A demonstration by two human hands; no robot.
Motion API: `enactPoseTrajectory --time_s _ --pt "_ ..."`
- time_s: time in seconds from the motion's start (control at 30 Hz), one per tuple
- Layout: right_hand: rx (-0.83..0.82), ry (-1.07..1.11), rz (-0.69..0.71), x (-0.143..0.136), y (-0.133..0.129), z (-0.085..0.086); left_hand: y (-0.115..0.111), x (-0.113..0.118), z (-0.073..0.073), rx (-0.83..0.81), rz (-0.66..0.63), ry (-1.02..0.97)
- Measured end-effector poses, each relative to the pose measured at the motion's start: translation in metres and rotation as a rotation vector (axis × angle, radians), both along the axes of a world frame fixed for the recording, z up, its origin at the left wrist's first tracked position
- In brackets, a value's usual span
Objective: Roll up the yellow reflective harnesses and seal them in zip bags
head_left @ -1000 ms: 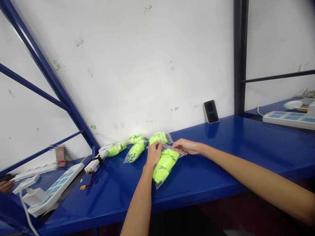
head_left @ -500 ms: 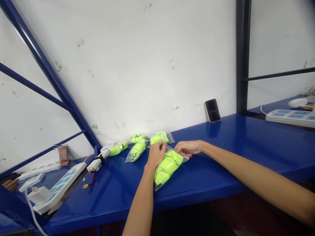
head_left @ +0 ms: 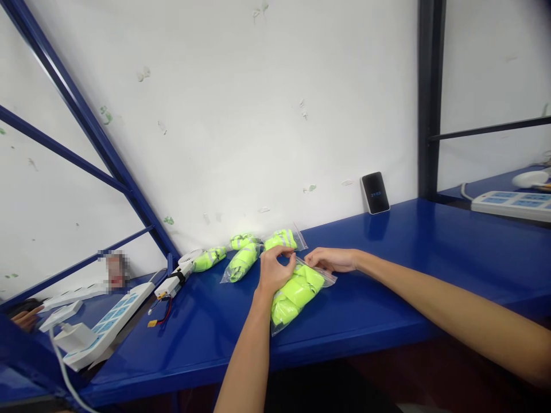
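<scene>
A clear zip bag (head_left: pixel 293 295) stuffed with folded neon-yellow reflective fabric lies on the blue shelf (head_left: pixel 387 275). My left hand (head_left: pixel 273 271) pinches the bag's top edge at its left end. My right hand (head_left: pixel 333 259) pinches the same edge at its right end. Several more filled bags (head_left: pixel 243 259) lie just behind, against the white wall.
A dark phone (head_left: pixel 375 193) leans on the wall at the back right. A white power strip (head_left: pixel 109 327) with a plug, a small white fan (head_left: pixel 183 267) and a wired connector (head_left: pixel 159 310) lie at the left. Another power strip (head_left: pixel 512 205) sits far right. Another person's fingers (head_left: pixel 23 316) show at the left edge.
My hands have stayed on the bag's top edge, with the fingers shifting slightly along it. The view has drifted a little to the left.
</scene>
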State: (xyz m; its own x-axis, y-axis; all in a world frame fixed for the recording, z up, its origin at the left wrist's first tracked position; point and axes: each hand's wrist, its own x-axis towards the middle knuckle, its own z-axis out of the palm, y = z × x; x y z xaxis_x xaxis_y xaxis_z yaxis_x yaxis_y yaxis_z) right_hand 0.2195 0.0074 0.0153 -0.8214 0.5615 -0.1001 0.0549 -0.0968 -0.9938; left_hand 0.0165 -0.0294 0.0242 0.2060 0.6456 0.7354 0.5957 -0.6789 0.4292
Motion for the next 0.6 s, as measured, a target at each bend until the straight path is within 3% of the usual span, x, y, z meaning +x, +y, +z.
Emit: enactPoseTrajectory --time_s 0.1,0.2,0.27,0.4,0.6 --pt "-0.040 -0.001 -0.041 -0.003 -0.002 0.000 -0.004 -0.010 0.003 0.187 0.115 -0.042" --pt "-0.023 0.094 -0.279 -0.008 -0.001 -0.003 -0.007 -0.023 0.008 0.415 0.293 -0.152" --pt "-0.030 0.202 -0.413 -0.013 0.000 -0.006 -0.009 -0.028 0.010 0.464 0.331 -0.170" --pt "0.004 0.331 -0.421 -0.019 -0.002 -0.010 -0.010 -0.020 0.008 0.391 0.210 -0.076" --pt "0.319 0.189 -0.308 -0.021 -0.004 -0.014 -0.011 0.000 0.003 0.127 0.132 0.137"
